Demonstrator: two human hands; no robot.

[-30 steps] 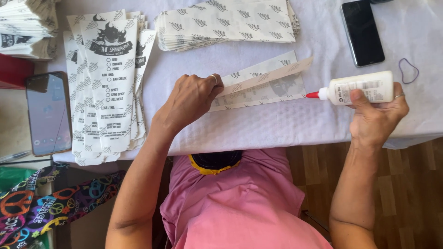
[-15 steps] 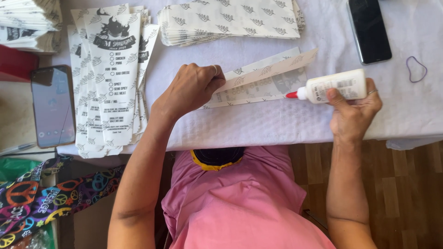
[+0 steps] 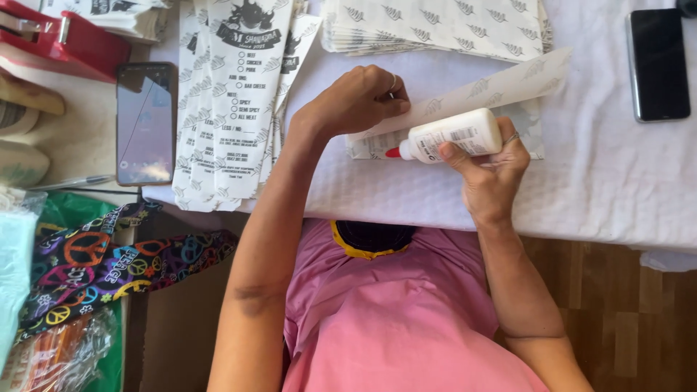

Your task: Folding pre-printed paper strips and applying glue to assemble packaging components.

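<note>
Glue bottle (image 3: 454, 134): white, red nozzle (image 3: 393, 152), lying nearly horizontal at frame centre, nozzle pointing left and just over the lower layer of a leaf-patterned paper bag (image 3: 534, 138). We cannot tell whether the tip touches the paper or whether glue is coming out. The right hand (image 3: 490, 174) is wrapped round the bottle's rear half, thumb on the near side and fingers curled over the far side, in a firm closed hold. The left hand (image 3: 356, 101), a ring on one finger, is curled with its fingertips pinning the left end of the bag's long flap (image 3: 501, 87), which rises obliquely toward the upper right and leaves the layer beneath exposed. We judge the step in hand to be gluing along the strip under that raised flap. It calls for the flap to be kept lifted and the nozzle tracked steadily along the edge, with a light squeeze. The bag rests on a white textured tablecloth (image 3: 602, 189). Above it, at top centre, sits a stack of leaf-patterned sheets (image 3: 435, 25). To the left is a fanned pile of printed bags (image 3: 232, 109), then a phone (image 3: 145, 123) with a lit screen. A red tape dispenser (image 3: 72, 43) is at upper left, a black phone (image 3: 658, 65) at upper right, and peace-sign fabric (image 3: 109, 261) at lower left.
</note>
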